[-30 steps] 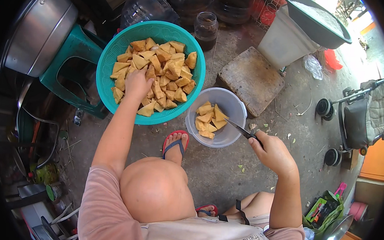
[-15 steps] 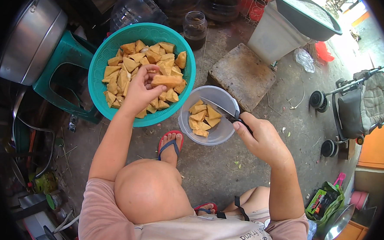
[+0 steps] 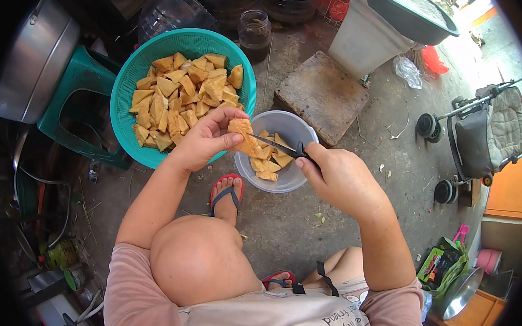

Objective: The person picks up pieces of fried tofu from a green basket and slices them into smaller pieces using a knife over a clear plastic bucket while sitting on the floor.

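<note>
Nearby, green basket [image 3: 190, 40], wooden block [image 3: 323, 95], tub [image 3: 294, 175] partly blocked, left grip [image 3: 206, 141] pinching yellow piece [image 3: 243, 137], right grip [image 3: 346, 178] closed around knife [image 3: 282, 149]

Some fingers of the left hand [image 3: 206, 138] are hidden behind the tofu piece [image 3: 244, 137]. Whether the tip of the knife [image 3: 276, 145] enters that piece or only meets it cannot be determined; most of the handle is covered by the right hand [image 3: 338, 177]. The held piece and blade obscure part of the contents of the tub [image 3: 295, 178]. Lower layers in the basket [image 3: 122, 99] are out of sight. The pot [image 3: 45, 63] blocks part of the stool [image 3: 76, 88]. The upper edge cuts off the basin [image 3: 401, 20]. Contents of the jar [image 3: 254, 30] are too dark to identify.
</note>
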`<action>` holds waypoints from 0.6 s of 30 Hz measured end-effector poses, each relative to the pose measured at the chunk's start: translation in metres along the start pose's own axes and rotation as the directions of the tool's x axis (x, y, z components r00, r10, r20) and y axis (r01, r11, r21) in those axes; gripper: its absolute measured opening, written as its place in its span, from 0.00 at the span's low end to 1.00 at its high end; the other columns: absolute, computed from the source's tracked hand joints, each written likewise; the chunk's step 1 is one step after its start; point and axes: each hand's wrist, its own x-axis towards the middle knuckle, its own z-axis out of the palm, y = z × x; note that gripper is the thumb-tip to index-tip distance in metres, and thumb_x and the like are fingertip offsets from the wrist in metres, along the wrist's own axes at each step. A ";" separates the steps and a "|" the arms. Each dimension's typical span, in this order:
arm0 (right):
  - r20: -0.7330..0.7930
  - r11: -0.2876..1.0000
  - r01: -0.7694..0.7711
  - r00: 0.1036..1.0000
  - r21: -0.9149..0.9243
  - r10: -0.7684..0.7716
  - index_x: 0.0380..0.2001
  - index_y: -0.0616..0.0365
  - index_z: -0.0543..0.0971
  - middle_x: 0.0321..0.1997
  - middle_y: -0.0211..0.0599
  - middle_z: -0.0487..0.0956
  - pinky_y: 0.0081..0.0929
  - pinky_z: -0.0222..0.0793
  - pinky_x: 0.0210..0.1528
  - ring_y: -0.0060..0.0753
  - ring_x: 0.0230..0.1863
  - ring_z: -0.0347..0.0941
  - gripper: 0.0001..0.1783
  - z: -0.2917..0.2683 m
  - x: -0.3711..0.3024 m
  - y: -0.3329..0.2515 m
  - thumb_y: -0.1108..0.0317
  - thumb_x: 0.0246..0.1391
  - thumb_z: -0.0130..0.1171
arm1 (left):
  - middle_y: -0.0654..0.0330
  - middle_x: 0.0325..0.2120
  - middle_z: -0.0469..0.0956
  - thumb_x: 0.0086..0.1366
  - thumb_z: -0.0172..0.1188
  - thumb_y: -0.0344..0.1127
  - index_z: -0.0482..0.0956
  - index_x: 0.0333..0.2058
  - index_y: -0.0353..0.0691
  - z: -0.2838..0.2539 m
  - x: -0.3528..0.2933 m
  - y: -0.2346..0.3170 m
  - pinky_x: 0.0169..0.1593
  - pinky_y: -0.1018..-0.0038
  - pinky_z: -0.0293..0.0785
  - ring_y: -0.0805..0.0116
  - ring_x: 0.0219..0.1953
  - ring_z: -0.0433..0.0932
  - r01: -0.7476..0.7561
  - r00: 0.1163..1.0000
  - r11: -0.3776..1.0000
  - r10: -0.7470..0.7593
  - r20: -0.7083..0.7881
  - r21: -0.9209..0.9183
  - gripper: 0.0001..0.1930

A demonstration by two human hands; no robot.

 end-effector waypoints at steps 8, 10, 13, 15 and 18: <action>0.054 0.999 0.015 0.998 0.031 -0.016 0.27 0.62 0.71 0.19 0.51 0.73 0.48 0.65 0.29 0.56 0.25 0.72 0.14 0.011 0.008 -0.004 0.60 0.58 0.51 | 0.66 0.42 0.74 0.59 0.64 0.30 0.72 0.47 0.39 0.013 0.003 0.001 0.51 0.78 0.70 0.77 0.45 0.73 -0.023 0.998 0.995 0.016 0.067 0.098 0.18; 0.059 1.000 0.010 0.998 0.017 -0.011 0.27 0.62 0.71 0.19 0.51 0.74 0.48 0.66 0.29 0.56 0.25 0.72 0.15 0.006 0.004 -0.003 0.60 0.58 0.51 | 0.65 0.41 0.74 0.59 0.64 0.29 0.72 0.47 0.39 0.013 0.004 0.001 0.50 0.77 0.70 0.77 0.45 0.73 -0.007 0.999 0.999 0.005 0.047 0.049 0.18; 0.100 1.000 0.000 0.995 -0.028 0.002 0.29 0.62 0.73 0.21 0.51 0.76 0.47 0.69 0.31 0.55 0.27 0.74 0.15 0.003 0.001 -0.002 0.59 0.59 0.49 | 0.64 0.42 0.72 0.58 0.63 0.28 0.70 0.48 0.38 0.007 0.004 -0.004 0.49 0.74 0.75 0.75 0.45 0.73 -0.035 0.999 0.995 0.034 0.019 0.089 0.19; 0.130 0.998 -0.013 0.991 -0.062 0.021 0.30 0.63 0.74 0.23 0.50 0.78 0.47 0.72 0.33 0.54 0.28 0.76 0.16 0.004 0.001 0.000 0.59 0.60 0.47 | 0.64 0.42 0.73 0.58 0.63 0.28 0.70 0.48 0.38 0.010 0.007 -0.006 0.48 0.75 0.75 0.75 0.45 0.74 -0.029 0.999 0.996 0.027 0.034 0.085 0.19; 0.140 0.998 -0.033 0.989 -0.045 0.039 0.30 0.63 0.74 0.24 0.52 0.78 0.47 0.72 0.35 0.55 0.29 0.76 0.16 0.011 0.001 0.002 0.59 0.60 0.48 | 0.63 0.43 0.73 0.59 0.63 0.30 0.70 0.49 0.38 0.010 0.010 -0.008 0.48 0.75 0.74 0.74 0.46 0.73 0.002 0.999 0.997 -0.005 0.044 0.080 0.20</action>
